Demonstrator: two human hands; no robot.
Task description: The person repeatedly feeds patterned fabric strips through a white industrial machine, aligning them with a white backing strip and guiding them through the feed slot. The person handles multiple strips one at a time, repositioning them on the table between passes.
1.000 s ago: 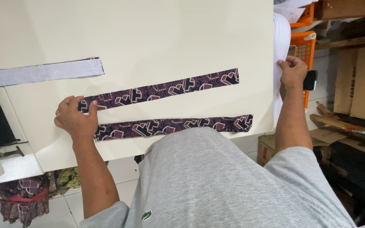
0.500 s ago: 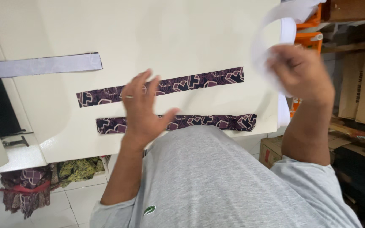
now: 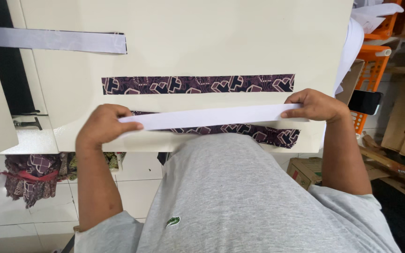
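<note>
A long white strip [image 3: 212,116] is stretched level between both hands, just above the near patterned strip [image 3: 258,133] at the counter's [image 3: 212,42] near edge, and covers most of its upper edge. The left hand [image 3: 101,129] pinches the strip's left end between thumb and fingers; the right hand [image 3: 315,105] pinches the right end the same way — both grips are pressed together on it.

To do this well, I judge that the white strip should be kept taut and flat, its long edges matched to those of the dark strip beneath, and lowered evenly from both ends so it lands without a twist or a skew.

At twelve o'clock from the hands lies a second patterned strip [image 3: 198,84], purple with pale geometric shapes, apart from the first. Further toward ten o'clock a pale grey strip [image 3: 57,40] lies near the counter's far left. At two o'clock an orange crate [image 3: 376,51] stands off the counter, with a dark phone [image 3: 364,101] below it.

Half a second ago the left hand hovered spread over the patterned strips and the right hand held a curled white strip high at the right — now that strip is drawn straight and both hands have hold of it.
</note>
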